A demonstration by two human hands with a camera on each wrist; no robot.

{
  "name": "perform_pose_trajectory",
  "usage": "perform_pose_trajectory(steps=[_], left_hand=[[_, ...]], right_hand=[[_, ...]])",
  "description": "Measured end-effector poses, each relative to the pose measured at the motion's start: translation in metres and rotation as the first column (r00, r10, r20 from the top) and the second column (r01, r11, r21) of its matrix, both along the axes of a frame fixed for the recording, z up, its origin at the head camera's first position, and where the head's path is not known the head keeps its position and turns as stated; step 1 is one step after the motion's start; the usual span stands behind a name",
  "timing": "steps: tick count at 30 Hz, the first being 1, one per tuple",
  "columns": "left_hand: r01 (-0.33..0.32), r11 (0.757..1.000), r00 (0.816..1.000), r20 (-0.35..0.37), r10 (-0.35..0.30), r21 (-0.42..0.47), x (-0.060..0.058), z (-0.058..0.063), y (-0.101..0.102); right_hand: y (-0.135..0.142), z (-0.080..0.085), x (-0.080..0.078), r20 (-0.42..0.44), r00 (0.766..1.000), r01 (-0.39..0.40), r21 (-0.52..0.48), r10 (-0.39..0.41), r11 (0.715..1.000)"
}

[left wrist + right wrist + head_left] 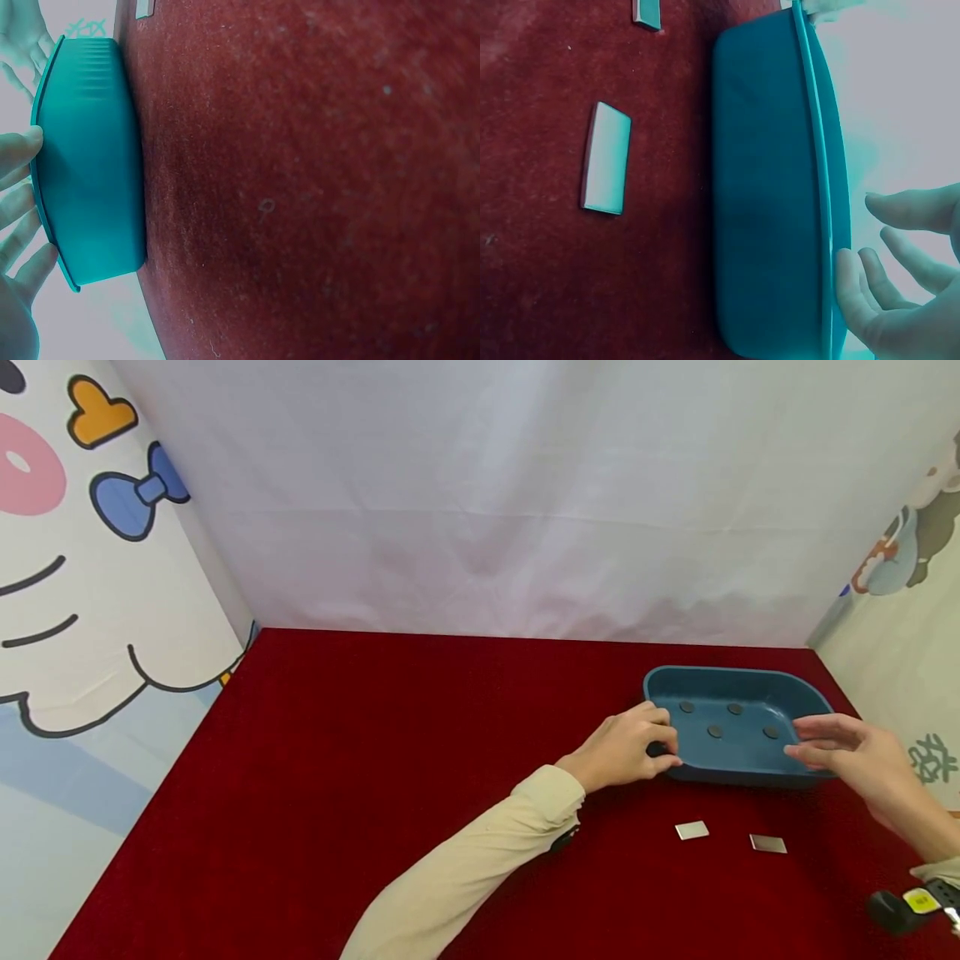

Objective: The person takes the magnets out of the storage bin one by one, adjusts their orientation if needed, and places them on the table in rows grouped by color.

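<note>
Tray (742, 755) is blue, discs (715, 732) dk grey, cloth (450, 735) dk red, plates (692, 831) silvery, sleeve (465, 864) cream.

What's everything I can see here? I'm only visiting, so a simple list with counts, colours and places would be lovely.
Tray: one, blue, toward the right of the red surface
Round spots: four, dark grey, on the tray's floor
Flat rectangles: two, silvery, in front of the tray
Red surface: one, under the tray
Backdrop: one, whitish, behind
Cartoon panels: two, multicoloured, left and right
Wrist device: one, black and yellow, by the right cuff
Sleeves: two, cream, on the forearms
Left grip: one, bare hand, tray's left end
Right grip: one, bare hand, tray's right end
</note>
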State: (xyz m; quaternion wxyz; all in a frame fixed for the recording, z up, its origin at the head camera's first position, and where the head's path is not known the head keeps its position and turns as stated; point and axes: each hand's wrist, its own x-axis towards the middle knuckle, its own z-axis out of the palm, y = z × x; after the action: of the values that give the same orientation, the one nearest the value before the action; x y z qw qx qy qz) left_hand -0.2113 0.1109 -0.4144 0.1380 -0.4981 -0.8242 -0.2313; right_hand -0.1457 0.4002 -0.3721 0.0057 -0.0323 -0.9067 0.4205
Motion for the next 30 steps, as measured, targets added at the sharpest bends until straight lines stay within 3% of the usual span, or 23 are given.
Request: perform_pose_trajectory(steps=[6,11,16,19,25,30], left_hand=[[-0.004,1.0,1.0,-0.002,0.004,-0.01,0.0,0.001,0.0],[0.008,1.0,1.0,0.016,-0.008,-0.006,0.0,0.002,0.0],[0.006,1.0,1.0,0.001,-0.006,-0.002,0.0,0.002,0.001],[0.005,1.0,1.0,-0.006,-0.005,-0.003,0.0,0.002,0.001],[0.003,1.0,1.0,-0.01,-0.004,-0.005,0.0,0.001,0.001],[-0.004,1.0,1.0,-0.003,0.004,0.0,0.0,0.0,0.001]], right_hand=[[0.003,-0.002,-0.011,0.068,0.997,0.029,-0.012,-0.029,0.999],[0.009,-0.004,-0.02,0.128,0.991,0.045,-0.138,-0.027,0.989],[0.013,-0.003,-0.027,0.168,0.985,0.075,-0.293,-0.026,0.953],[0.011,-0.004,-0.03,0.175,0.983,0.101,-0.32,-0.046,0.942],[0.008,-0.009,-0.039,0.171,0.982,0.119,-0.266,-0.075,0.957],[0.007,-0.013,-0.049,0.217,0.968,0.155,-0.114,-0.128,0.981]])
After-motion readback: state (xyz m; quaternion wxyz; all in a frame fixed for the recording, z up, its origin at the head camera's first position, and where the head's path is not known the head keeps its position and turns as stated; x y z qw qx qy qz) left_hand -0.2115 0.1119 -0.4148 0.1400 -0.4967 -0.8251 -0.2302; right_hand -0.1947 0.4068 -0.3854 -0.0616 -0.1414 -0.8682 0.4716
